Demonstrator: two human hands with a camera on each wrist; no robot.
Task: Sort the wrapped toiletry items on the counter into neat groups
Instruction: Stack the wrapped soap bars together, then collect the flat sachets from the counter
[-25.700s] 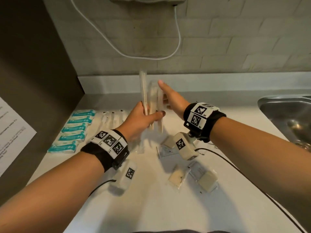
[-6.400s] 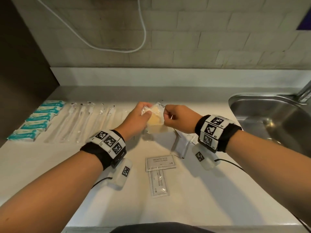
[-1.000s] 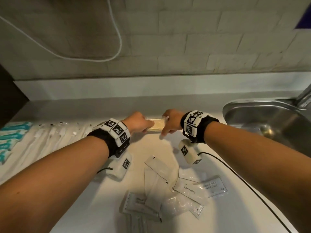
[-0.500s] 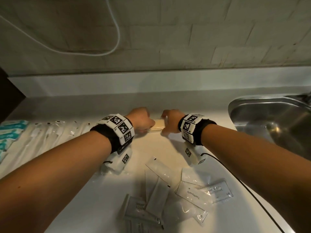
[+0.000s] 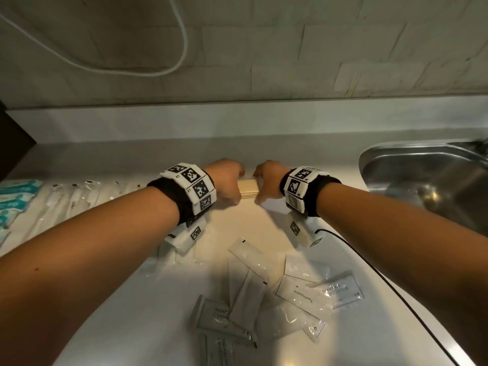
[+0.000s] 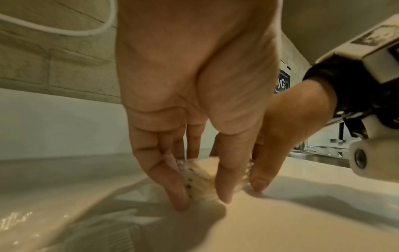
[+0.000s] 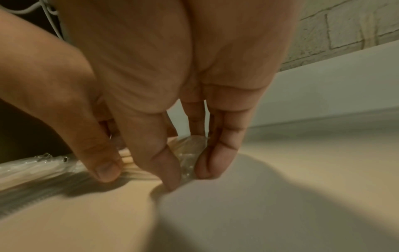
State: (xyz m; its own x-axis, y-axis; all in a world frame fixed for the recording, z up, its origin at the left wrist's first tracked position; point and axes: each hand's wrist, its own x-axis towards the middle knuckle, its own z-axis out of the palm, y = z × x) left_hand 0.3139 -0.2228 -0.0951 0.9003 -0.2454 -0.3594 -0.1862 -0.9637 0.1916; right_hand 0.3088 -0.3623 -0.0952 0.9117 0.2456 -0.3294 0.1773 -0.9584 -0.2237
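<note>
Gripping one soap stack (image 5: 247, 188), two hands (image 5: 229, 180)

Both arms reach forward, left hand (image 5: 226, 178) and right hand (image 5: 267, 180) apparently pinching with downturned fingers

This looks like a small kitchenette or hotel wash area. A pale desk (image 5: 264, 233) runs along a wall (image 5: 290, 48) of light brick-shaped tiles, with a steel sink (image 5: 422, 175) let into it at the right. A white cable (image 5: 182, 43) loops down the wall. Guest toiletry sachets (image 5: 295, 294), one marked Toothpaste, lie on the desk.
</note>
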